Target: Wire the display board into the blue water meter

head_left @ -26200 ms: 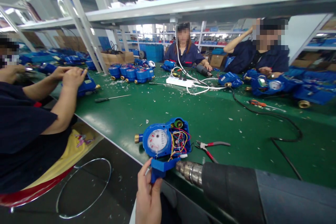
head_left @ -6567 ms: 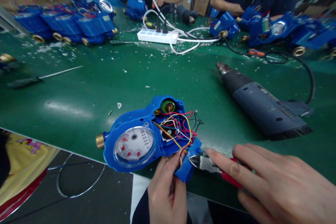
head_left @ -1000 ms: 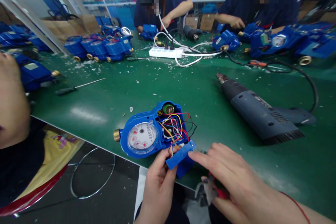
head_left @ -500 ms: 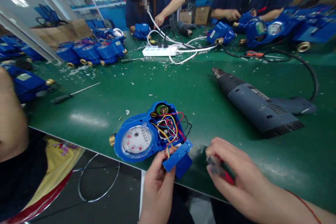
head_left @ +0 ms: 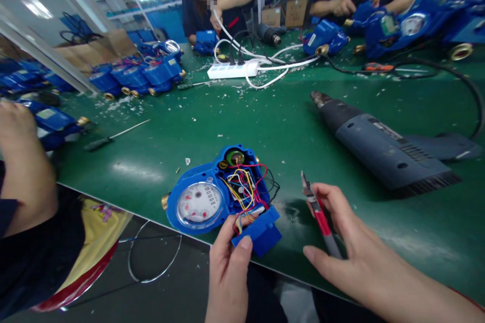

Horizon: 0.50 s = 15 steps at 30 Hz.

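Note:
A blue water meter [head_left: 172, 202] with a round white dial [head_left: 199, 204] lies near the table's front edge, its side compartment uncovered. Red, yellow, white and black wires [head_left: 244, 189] fill that compartment. My left hand [head_left: 231, 262] pinches a blue plastic cover [head_left: 261, 232] between thumb and fingers, with wires running to it. To the right, my right hand [head_left: 348, 232] is opened out, thumb away from the fingers. A pair of pliers [head_left: 320, 217] with red and grey handles lies against those fingers, jaws pointing away from me; the thumb does not press on it.
A grey heat gun [head_left: 382, 146] lies at the right. Toward the left is a screwdriver [head_left: 113, 136], beside a neighbour's arm [head_left: 28, 156]. A white power strip [head_left: 233, 69] with cables, several blue meters [head_left: 140, 78] and two people working occupy the far side.
My right hand has loosened around the pliers; its thumb has moved off, and the pliers' jaws now point forward. My left hand still holds the blue cover, tilted a little differently.

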{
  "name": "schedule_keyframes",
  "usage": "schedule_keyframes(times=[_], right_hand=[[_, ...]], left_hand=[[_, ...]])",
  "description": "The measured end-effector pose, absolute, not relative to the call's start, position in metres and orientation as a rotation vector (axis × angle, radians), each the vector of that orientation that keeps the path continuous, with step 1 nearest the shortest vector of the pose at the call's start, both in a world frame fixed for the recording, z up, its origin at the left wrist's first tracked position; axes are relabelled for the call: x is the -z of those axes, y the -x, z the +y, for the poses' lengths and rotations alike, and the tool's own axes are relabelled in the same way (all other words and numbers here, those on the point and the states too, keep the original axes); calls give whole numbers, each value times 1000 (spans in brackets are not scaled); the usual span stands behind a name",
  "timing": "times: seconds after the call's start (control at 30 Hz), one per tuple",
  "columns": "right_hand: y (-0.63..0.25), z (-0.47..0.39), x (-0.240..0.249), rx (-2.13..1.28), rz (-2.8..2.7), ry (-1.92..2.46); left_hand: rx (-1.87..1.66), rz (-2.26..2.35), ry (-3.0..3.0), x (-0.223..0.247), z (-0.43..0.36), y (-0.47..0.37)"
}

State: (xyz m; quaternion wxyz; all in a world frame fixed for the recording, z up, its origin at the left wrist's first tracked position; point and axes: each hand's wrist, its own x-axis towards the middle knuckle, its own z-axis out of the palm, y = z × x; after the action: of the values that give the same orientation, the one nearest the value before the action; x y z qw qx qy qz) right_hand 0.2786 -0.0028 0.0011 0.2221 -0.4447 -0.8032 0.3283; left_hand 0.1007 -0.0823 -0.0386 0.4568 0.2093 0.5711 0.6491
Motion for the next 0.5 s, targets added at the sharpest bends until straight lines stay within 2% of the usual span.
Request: schedule_keyframes(times=[0.2, 0.5], right_hand=[[-287, 5, -6, -684, -2339, 1053], [-303, 1, -4, -355, -2513, 971]], left_hand=[[-1629, 1329, -478, 37, -83, -98], [-1525, 1744, -795, 39, -78, -101]])
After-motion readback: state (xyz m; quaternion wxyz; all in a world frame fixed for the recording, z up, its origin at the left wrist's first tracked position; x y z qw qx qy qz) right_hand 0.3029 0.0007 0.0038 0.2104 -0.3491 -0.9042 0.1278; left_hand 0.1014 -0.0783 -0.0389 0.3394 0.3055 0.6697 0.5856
